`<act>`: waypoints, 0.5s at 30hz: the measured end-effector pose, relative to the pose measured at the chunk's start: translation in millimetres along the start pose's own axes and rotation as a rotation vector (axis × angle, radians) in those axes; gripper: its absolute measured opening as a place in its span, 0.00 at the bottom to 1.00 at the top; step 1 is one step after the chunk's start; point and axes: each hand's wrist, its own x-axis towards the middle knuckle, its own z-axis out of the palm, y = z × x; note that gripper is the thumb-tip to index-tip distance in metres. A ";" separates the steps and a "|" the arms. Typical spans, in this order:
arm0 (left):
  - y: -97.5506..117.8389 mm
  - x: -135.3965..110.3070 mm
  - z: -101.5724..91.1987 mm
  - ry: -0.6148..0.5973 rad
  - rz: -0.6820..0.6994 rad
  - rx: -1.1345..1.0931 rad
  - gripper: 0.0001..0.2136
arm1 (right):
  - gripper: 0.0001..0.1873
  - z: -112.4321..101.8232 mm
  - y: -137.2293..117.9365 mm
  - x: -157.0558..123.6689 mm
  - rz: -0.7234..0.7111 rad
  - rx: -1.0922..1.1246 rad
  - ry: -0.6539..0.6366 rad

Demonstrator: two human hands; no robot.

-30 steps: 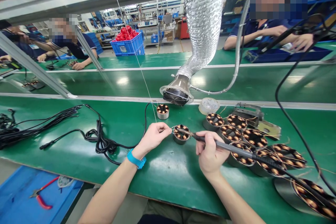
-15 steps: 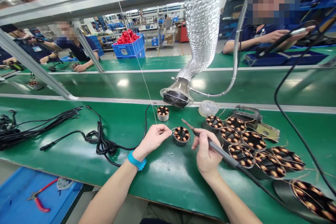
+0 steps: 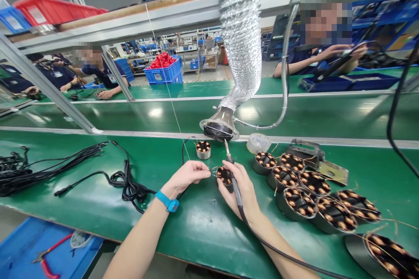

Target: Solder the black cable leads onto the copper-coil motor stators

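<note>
My left hand (image 3: 190, 177), wearing a blue wristband (image 3: 167, 202), is closed in a pinch at the left of a motor stator (image 3: 224, 176) with copper coils. A thin solder wire (image 3: 172, 105) runs down from above into its fingers, and fine lead ends show at the fingertips. My right hand (image 3: 242, 188) is wrapped round a soldering iron (image 3: 236, 189), its tip pointing up and away, above the stator. The thumb and fingers of that hand also touch the stator's right side and partly hide it. Just behind stands another stator (image 3: 203, 150) with a black cable.
A fume extraction hood (image 3: 218, 128) hangs over the bench's back. Several stators (image 3: 299, 202) stand at right by a metal stand (image 3: 307, 152) and a tape roll (image 3: 258, 143). Black cables (image 3: 126, 183) lie left. Pliers (image 3: 46, 261) rest in a blue tray (image 3: 19, 244). Co-workers sit opposite.
My right hand has moved left onto the stator, and the soldering iron has swung from pointing left to pointing up and away. My left hand still pinches beside the stator. The view has tilted up.
</note>
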 end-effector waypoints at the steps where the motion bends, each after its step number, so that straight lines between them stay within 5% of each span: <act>1: 0.1 0.4 2.1 -0.007 0.002 -0.032 0.16 | 0.26 0.5 0.8 -0.8 0.003 -0.009 -0.010; 10: -11.8 6.6 27.6 0.127 0.003 -0.159 0.16 | 0.26 4.1 -0.4 -1.2 -0.004 -0.048 -0.006; 15: -11.0 5.4 24.2 0.101 -0.003 -0.150 0.17 | 0.25 3.1 -0.5 -2.1 -0.014 -0.011 0.020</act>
